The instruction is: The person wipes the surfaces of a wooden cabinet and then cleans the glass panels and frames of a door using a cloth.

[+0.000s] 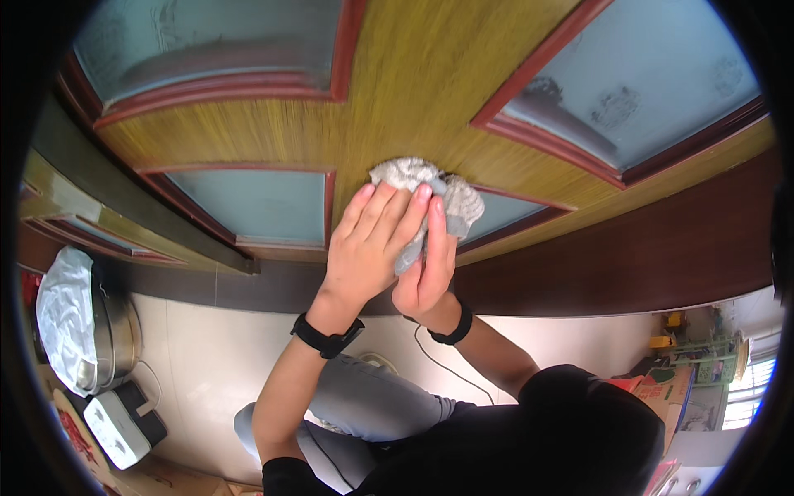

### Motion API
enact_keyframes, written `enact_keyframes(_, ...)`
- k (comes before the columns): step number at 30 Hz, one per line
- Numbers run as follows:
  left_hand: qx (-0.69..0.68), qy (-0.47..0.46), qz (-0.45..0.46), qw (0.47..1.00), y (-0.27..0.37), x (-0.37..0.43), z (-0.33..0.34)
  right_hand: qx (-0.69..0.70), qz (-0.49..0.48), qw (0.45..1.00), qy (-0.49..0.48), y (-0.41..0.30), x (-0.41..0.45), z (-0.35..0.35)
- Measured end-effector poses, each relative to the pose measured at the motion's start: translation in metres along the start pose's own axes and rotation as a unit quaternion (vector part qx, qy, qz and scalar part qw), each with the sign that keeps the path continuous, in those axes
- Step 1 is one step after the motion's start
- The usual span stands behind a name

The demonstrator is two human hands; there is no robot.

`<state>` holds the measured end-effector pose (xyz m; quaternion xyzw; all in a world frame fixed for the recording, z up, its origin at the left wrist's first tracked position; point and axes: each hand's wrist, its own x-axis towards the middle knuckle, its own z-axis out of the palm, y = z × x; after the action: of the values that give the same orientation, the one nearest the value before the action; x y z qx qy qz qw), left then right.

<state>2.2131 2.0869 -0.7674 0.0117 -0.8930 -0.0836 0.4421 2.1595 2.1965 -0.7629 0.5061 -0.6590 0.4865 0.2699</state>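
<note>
A bunched grey and off-white cloth [406,172] is against a wooden door [397,118] with frosted glass panes. My left hand [366,248] lies over the cloth's left part, its fingers extended across it. On the other side, my right hand [431,273] grips the cloth, with folds showing between the two hands and beyond the right fingers. Both the cloth and my hands partly cover a lower glass pane [505,211] in a red-brown frame. Black bands circle both wrists.
To the left, a second door panel [155,204] stands at an angle. A metal pot [118,322] under white plastic and a white appliance [118,428] sit on the left. A thin cable [453,366] crosses the tiled floor. Cardboard boxes [667,397] and a green rack [707,359] stand right.
</note>
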Motion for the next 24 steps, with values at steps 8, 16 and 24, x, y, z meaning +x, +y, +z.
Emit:
enact_keyframes(8,-0.018,0.054,-0.009,0.998,0.017,0.006,0.016,-0.009,-0.041,0.998,-0.044,0.023,0.012,-0.032)
enact_keyframes(16,0.018,0.054,0.095,0.994,0.077,0.048,0.063,-0.116,-0.026,0.991,0.055,0.085,-0.016,-0.088)
enact_keyframes(24,-0.007,0.075,0.156,0.985,0.101,0.058,0.093,-0.097,0.019,0.988,0.118,0.105,-0.042,-0.108)
